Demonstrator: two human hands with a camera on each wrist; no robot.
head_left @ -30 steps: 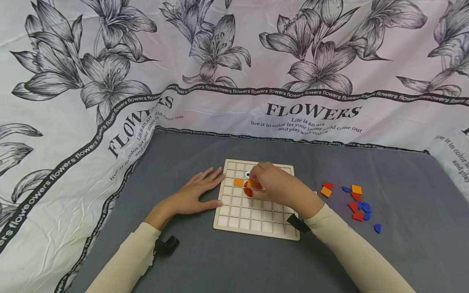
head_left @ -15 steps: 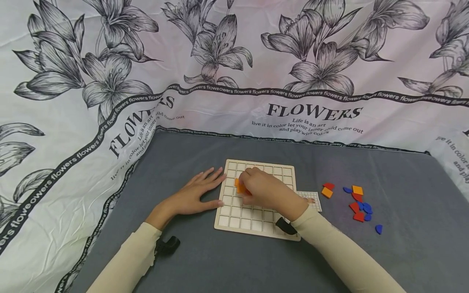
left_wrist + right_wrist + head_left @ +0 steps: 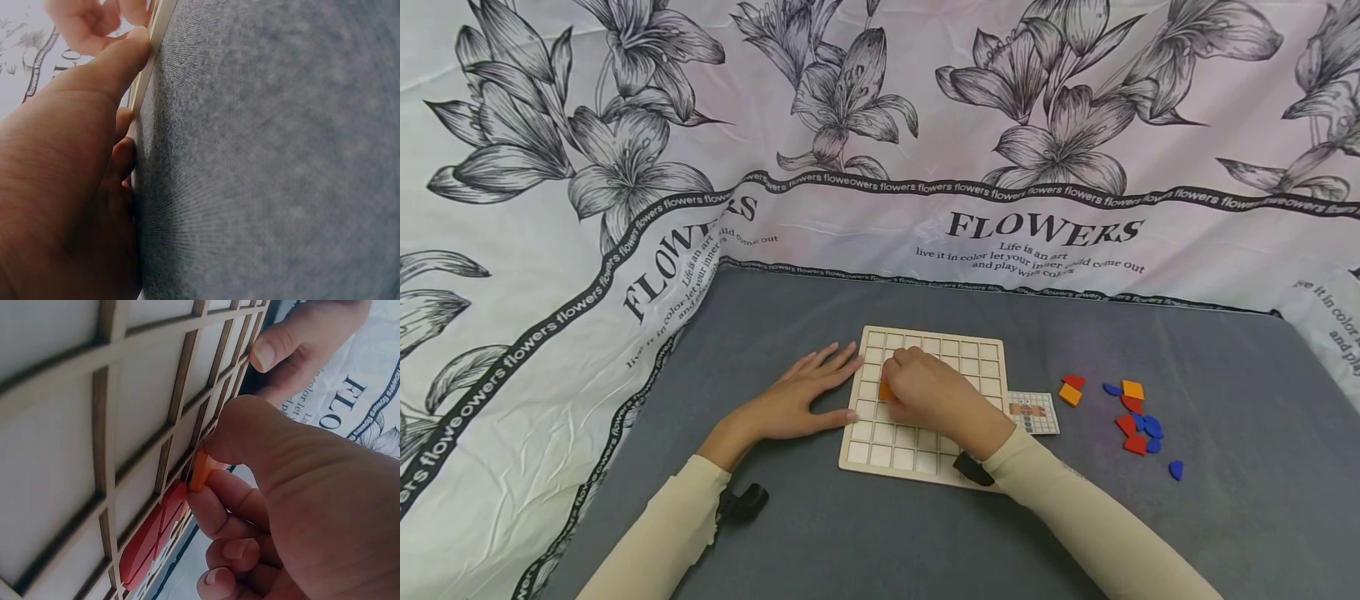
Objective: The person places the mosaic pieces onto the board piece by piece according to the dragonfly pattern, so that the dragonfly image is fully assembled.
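From the head view, the left hand [image 3: 793, 402] lies flat with its fingers spread apart, reaching the left edge of the board [image 3: 880, 455]. The right arm [image 3: 1075, 500] slants in over the board, and the right hand [image 3: 934, 393] bends down with curled fingers, an orange block [image 3: 885, 390] peeking out. A card [image 3: 1034, 414] lies just right of the board. In the left wrist view, the left thumb touches the board's side. In the right wrist view, the right thumb and a finger pinch the orange block, tipped, beside red pieces [image 3: 142, 547] in the squares; I can't tell if it's in a square.
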